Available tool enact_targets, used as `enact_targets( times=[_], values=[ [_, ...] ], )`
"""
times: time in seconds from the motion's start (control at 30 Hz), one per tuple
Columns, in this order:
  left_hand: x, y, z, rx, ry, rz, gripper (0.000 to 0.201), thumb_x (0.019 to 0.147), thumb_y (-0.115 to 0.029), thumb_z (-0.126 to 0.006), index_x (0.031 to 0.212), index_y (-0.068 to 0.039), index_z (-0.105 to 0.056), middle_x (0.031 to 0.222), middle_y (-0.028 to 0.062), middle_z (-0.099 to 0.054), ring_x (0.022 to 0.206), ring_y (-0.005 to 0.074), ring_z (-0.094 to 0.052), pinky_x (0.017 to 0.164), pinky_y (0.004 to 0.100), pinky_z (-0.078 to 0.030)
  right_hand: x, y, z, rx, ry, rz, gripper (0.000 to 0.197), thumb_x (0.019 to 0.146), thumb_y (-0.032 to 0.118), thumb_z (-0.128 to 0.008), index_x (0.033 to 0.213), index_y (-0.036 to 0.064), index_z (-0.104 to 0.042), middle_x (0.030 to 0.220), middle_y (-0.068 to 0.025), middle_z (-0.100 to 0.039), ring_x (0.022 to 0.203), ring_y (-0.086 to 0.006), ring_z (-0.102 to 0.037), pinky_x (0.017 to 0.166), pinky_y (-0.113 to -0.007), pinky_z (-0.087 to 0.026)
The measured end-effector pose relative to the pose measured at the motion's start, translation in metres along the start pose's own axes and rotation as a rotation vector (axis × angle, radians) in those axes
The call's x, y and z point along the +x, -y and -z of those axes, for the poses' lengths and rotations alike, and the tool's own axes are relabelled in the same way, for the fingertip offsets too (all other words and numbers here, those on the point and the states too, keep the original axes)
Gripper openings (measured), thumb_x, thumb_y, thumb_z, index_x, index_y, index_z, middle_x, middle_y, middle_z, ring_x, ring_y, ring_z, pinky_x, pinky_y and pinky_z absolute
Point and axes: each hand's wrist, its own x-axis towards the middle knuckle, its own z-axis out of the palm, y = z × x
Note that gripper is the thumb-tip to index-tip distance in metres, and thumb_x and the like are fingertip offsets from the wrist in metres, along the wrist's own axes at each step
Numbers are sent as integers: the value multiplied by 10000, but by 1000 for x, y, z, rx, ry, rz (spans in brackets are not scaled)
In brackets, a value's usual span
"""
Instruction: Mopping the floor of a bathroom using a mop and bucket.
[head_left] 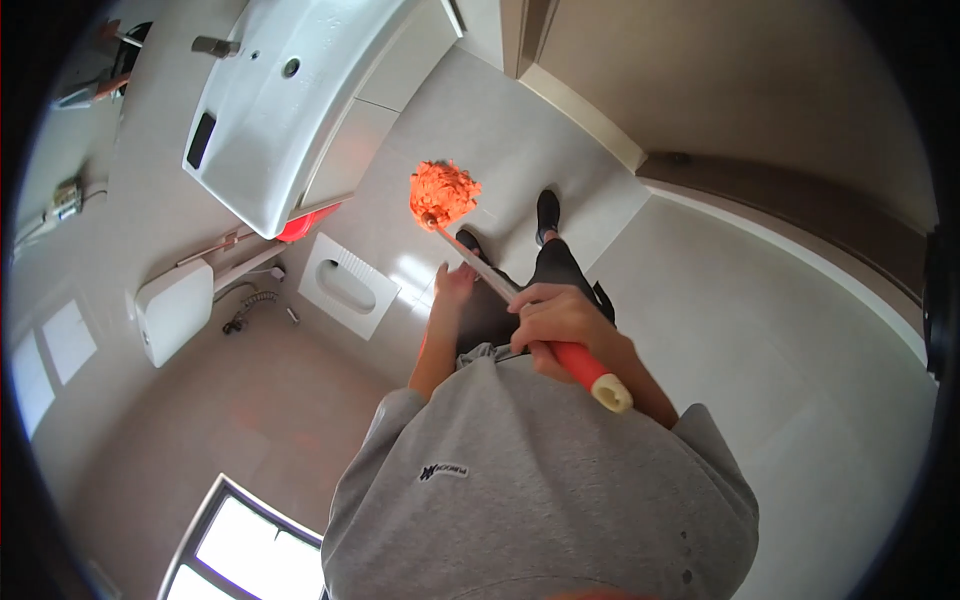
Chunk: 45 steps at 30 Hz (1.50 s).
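A mop with a shaggy orange head [445,192] rests on the grey tiled floor, ahead of my feet. Its pale pole [485,268] slants up toward my body and ends in a red grip [577,362] with a cream cap. My right hand [560,318] is wrapped round the upper pole, just below that red grip. My left hand [456,283] is beside the lower pole, fingers stretched out and apart; it does not appear to grip the pole.
A squat toilet [348,287] is set in the floor at left. Beyond it, a white washbasin [265,110] tops a cabinet [350,155], with something red [305,222] beneath. A white cistern [175,312] and a hose [260,297] are on the left wall. A doorway threshold [780,240] crosses the right.
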Motion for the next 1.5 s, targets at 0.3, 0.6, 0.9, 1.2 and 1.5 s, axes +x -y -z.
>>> enact_targets(
  times=[0.3, 0.6, 0.9, 1.2, 1.5],
  values=[
    [58, 173, -177, 565, -62, 248, 129, 944, -52, -540, 1025, 47, -549, 803, 61, -564, 631, 121, -564, 558, 209, -507, -31, 76, 108, -213, -117, -38, 185, 571, -6, -660, 736, 68, -624, 607, -33, -589, 554, -225, -612, 824, -386, -584],
    [87, 260, -225, 796, 177, 688, 193, 909, 41, -490, 1084, 113, -452, 964, 209, -593, 713, 226, -609, 584, 285, -557, 0, 101, 27, -682, -365, -126, 190, 594, 18, -673, 765, 92, -635, 625, -27, -614, 589, -188, -631, 882, -408, -565],
    [67, 141, -158, 1139, 216, 539, 122, 891, 9, -582, 972, 76, -519, 909, 196, -614, 774, 274, -655, 680, 367, -603, 5, 87, -121, -808, -968, -340, 208, 754, 87, -537, 892, 71, -693, 790, -67, -736, 841, -266, -745, 1018, -509, -442],
    [136, -108, -90, 1443, 81, 494, 63, 918, -42, -589, 965, -4, -572, 969, 174, -666, 787, 222, -655, 684, 321, -587, 5, -10, -239, -237, -1240, -383, 250, 828, 3, -525, 1015, 35, -688, 1053, -99, -745, 1128, -266, -670, 1031, -433, -437],
    [94, -162, -101, 1403, -186, 359, 26, 883, -17, -481, 900, 0, -490, 757, 56, -522, 573, 129, -489, 524, 242, -476, -8, -23, -299, -133, -1327, -333, 141, 794, -12, -646, 906, 50, -703, 804, -70, -702, 847, -284, -679, 974, -412, -504]
  ],
)
